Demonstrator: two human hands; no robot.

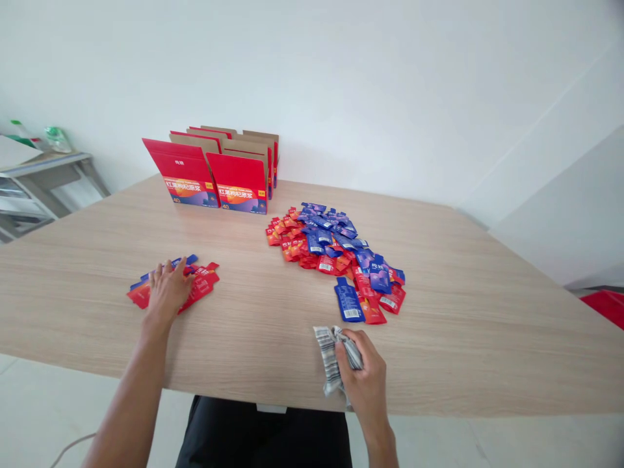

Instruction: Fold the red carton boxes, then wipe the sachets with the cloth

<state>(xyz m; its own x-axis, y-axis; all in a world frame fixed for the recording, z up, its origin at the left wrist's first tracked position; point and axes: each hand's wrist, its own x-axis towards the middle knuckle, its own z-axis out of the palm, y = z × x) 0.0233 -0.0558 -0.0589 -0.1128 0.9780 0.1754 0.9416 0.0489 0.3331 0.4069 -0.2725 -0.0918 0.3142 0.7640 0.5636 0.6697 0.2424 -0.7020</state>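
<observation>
My left hand (168, 286) lies with fingers spread over a few flat spouted sachets at the table's left. A red sachet (202, 286) sticks out to its right, and the corner of a blue sachet (191, 259) shows beyond the fingertips; the palm hides the rest. Near the front edge my right hand (363, 370) is closed around a crumpled grey-and-white striped cloth (330, 361), which touches the tabletop. Just beyond the cloth lies a single blue sachet (350, 302), at the near end of a heap of red and blue sachets (322, 240).
Red cardboard boxes (238, 185) with raised flaps stand in rows at the back left of the wooden table (253, 279). A white wall (370, 97) rises behind. A side table with bottles (57, 140) is at far left, and a red object (604, 305) at far right.
</observation>
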